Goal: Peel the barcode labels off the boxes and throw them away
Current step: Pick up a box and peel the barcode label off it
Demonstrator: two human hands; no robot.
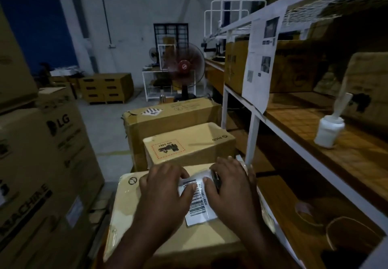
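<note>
A white barcode label (199, 206) lies on top of the nearest cardboard box (147, 222), low in the middle of the view. Its far end curls up off the box. My left hand (165, 189) pinches the label's far left corner, thumb on the barcode and curled fingers behind the edge. My right hand (230, 186) pinches the raised far end between thumb and forefinger, with its other fingers reaching over the box's far edge. A dark shape under the right forefinger is too dim to identify.
Beyond stand a smaller box (189, 142) with a red-bordered sticker and a larger box (168, 117) with a diamond label. Tall LG cartons (42, 163) wall off the left. A white shelf rack (254, 126) with a white bottle (328, 132) runs along the right. A fan (184, 67) stands behind.
</note>
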